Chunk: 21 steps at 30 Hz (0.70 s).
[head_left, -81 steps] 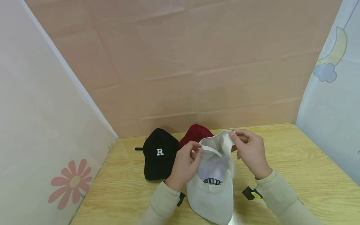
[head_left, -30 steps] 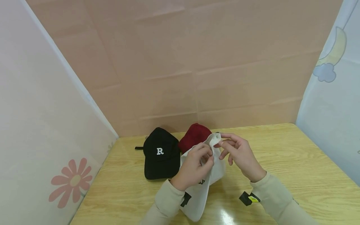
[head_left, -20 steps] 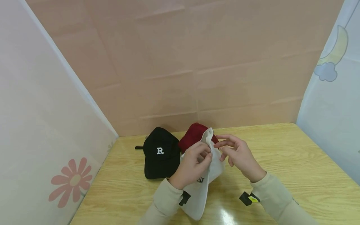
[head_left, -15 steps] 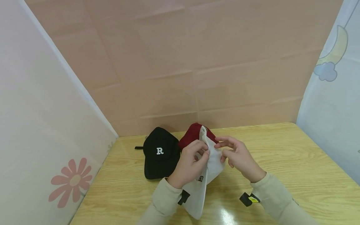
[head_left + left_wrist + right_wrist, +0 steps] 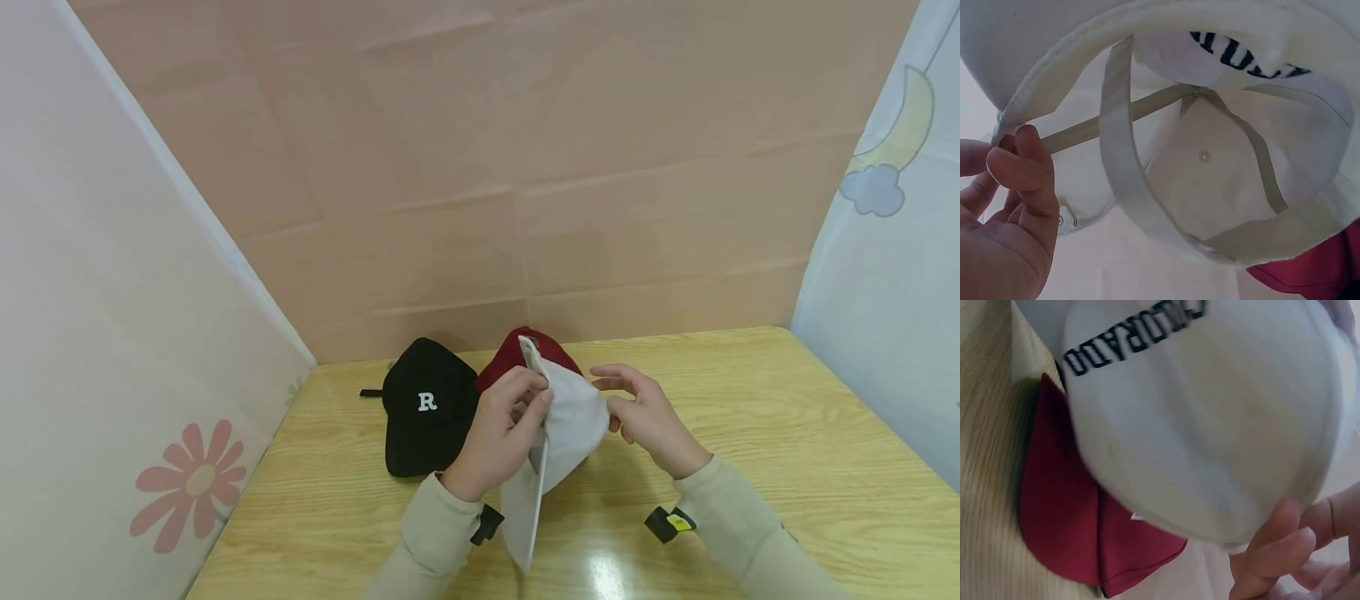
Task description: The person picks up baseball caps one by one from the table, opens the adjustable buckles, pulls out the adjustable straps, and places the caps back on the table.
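Observation:
A white baseball cap (image 5: pixel 576 425) is held up on its side, brim pointing down and crown to the right. My left hand (image 5: pixel 498 429) pinches its edge near the side. Its hollow inside, with seam tapes and a sweatband, faces the left wrist view, where my left hand (image 5: pixel 1013 231) grips the rim. Black COLORADO lettering runs across the white cap (image 5: pixel 1210 425) in the right wrist view. My right hand (image 5: pixel 652 421) touches the crown with loosely bent fingers. Fingertips of that right hand (image 5: pixel 1279 553) lie against the crown's top.
A black cap (image 5: pixel 408 437) with a white R lies on the wooden table (image 5: pixel 750 400). Behind the white cap sits a red cap (image 5: pixel 510 354), partly covered. A pinkish-brown sheet (image 5: pixel 487 167) hangs behind, with pale printed sheets at both sides.
The white cap has turned from inside facing me to edge-on, its crown now to the right. My right hand has let go of the back strap and moved to the crown; my left keeps its pinch.

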### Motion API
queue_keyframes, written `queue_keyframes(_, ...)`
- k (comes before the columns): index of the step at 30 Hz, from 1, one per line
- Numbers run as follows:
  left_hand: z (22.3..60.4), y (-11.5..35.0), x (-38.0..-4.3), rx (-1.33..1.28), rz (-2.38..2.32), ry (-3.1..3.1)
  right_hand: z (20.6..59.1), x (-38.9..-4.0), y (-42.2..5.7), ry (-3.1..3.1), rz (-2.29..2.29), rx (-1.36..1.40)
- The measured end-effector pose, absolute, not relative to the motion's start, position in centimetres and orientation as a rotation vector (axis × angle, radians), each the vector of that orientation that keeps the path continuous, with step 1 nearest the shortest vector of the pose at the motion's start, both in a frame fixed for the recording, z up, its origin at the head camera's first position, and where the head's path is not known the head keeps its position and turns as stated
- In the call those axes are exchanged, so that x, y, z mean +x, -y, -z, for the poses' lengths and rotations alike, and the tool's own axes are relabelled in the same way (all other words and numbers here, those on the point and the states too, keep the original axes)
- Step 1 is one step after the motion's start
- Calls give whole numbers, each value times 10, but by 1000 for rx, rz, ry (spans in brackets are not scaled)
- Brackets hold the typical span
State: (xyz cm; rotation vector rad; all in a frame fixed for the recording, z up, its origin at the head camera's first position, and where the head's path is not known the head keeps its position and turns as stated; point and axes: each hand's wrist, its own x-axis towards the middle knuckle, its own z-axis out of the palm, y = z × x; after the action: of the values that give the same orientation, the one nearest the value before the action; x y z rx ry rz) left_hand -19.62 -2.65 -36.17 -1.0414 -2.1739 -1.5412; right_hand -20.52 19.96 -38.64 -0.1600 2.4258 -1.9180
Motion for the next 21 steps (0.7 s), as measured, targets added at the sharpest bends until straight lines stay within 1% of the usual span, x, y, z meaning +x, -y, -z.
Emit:
queue_keyframes(9,358,28,-197,-1047,1574,2143,401,-217,-208,-2394,1884,-249)
queue_keyframes(13,360,29,-198,-1066,1570,2120,406,-219,-210,-2396,1873,-245)
queue_keyframes(21,363,33,-199,-940,1574,2119,405,-216,-212,-2317,2012,-207)
